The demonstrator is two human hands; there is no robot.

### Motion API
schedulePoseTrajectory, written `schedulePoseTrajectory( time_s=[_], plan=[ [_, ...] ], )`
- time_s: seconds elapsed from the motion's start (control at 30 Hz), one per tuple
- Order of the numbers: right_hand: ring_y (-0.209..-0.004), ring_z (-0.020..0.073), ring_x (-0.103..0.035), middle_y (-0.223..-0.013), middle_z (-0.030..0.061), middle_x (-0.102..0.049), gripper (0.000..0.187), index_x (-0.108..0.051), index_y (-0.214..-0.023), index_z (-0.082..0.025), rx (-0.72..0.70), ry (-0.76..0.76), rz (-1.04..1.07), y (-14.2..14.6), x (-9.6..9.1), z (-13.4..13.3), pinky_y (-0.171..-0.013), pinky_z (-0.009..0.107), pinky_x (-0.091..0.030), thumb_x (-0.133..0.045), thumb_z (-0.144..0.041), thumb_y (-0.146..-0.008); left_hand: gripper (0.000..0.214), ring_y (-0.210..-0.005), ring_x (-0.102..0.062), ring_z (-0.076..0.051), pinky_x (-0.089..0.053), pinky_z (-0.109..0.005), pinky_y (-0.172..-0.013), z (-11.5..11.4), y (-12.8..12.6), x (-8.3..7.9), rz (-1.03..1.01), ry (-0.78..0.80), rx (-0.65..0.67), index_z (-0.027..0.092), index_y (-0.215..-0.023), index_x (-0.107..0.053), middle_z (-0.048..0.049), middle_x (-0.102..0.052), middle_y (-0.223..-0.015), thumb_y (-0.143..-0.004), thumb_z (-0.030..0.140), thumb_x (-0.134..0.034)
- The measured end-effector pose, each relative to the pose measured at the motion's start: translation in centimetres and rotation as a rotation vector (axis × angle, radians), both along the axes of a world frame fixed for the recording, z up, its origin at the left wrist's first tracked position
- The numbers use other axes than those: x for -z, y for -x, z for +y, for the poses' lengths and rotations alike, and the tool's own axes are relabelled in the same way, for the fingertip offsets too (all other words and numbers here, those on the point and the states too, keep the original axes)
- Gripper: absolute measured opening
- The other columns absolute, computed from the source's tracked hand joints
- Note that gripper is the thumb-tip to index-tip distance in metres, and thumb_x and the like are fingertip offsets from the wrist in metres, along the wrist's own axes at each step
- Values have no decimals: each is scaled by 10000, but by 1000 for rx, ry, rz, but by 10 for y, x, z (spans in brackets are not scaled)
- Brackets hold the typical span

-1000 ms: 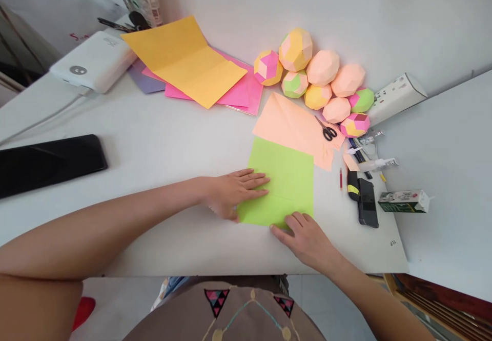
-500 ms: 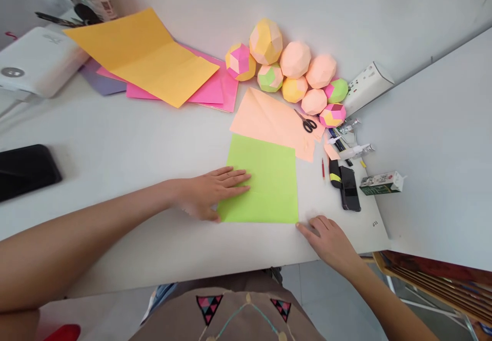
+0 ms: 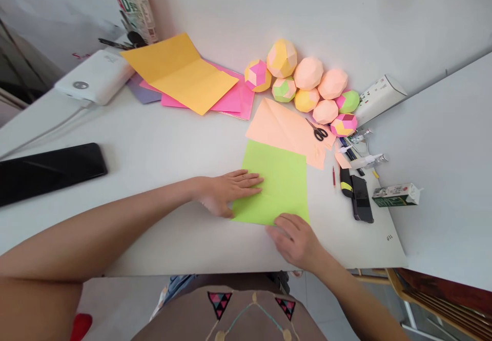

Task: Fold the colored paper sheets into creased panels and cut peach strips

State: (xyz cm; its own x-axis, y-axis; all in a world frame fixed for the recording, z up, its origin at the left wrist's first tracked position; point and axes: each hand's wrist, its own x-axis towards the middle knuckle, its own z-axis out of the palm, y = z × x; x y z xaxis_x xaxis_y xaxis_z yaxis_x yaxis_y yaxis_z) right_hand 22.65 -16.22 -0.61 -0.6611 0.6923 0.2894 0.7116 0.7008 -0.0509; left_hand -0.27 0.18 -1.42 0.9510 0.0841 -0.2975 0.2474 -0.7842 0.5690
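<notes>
A light green sheet of paper [image 3: 280, 177] lies on the white table [image 3: 154, 146], its near part folded over. My left hand [image 3: 230, 189] lies flat on the sheet's left edge, fingers stretched out and pressing it down. My right hand [image 3: 295, 238] rests at the sheet's near edge, fingers spread and slightly curled on the fold. A peach sheet [image 3: 284, 125] lies just behind the green one, with small black scissors [image 3: 319, 132] on it.
Several folded paper balls [image 3: 307, 84] sit by the wall. Orange paper [image 3: 180, 72] lies on pink sheets [image 3: 234, 100] at the back left, beside a white device [image 3: 96, 74]. A black phone [image 3: 46, 172] is far left. Pens, glue, a small carton [image 3: 395, 196] crowd the right.
My right hand has slid left along the green sheet's near edge, from its right corner toward the middle. My left hand stays flat on the left edge. The camera view has shifted.
</notes>
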Motion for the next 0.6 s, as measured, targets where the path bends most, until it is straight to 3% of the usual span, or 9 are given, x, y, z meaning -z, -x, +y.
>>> schedulePoseTrajectory(
  time_s=[0.1, 0.23, 0.43, 0.6],
  plan=[
    [-817, 188, -496, -909, 81, -587, 242, -595, -1072, -185, -54, -23, -65, 36, 9, 19, -646, 314, -408, -510, -147, -848, 890, -1427, 74, -232, 34, -423, -1160, 0, 0, -2, -1, -12, 12, 172, -1482, -153, -55, 42, -1558, -696, 301, -549],
    [-707, 167, -428, -757, 38, -543, 219, -607, -1047, -221, -80, -50, -134, 57, 17, 33, -579, 293, -293, -523, -171, -851, 879, -1429, 55, -232, 26, -410, -1162, 1, 0, -3, -13, -8, 15, 141, -1474, -190, -73, 19, -1556, -699, 315, -565],
    [-714, 160, -385, -745, 27, -493, 249, -595, -1072, -233, -97, -5, -183, 55, 18, 36, -595, 291, -251, -518, -140, -854, 888, -1428, 49, -228, 18, -416, -1162, 2, -1, 0, -19, -21, 18, 163, -1472, -206, -67, 25, -1550, -690, 330, -591],
    [-726, 162, -389, -759, 30, -483, 265, -591, -1059, -230, -78, 70, -262, 36, 12, 31, -618, 291, -277, -501, -94, -851, 901, -1425, 17, -261, 4, -427, -1167, 2, -1, 4, -58, 12, -8, 167, -1465, -240, -74, -26, -1552, -664, 318, -624]
  ],
)
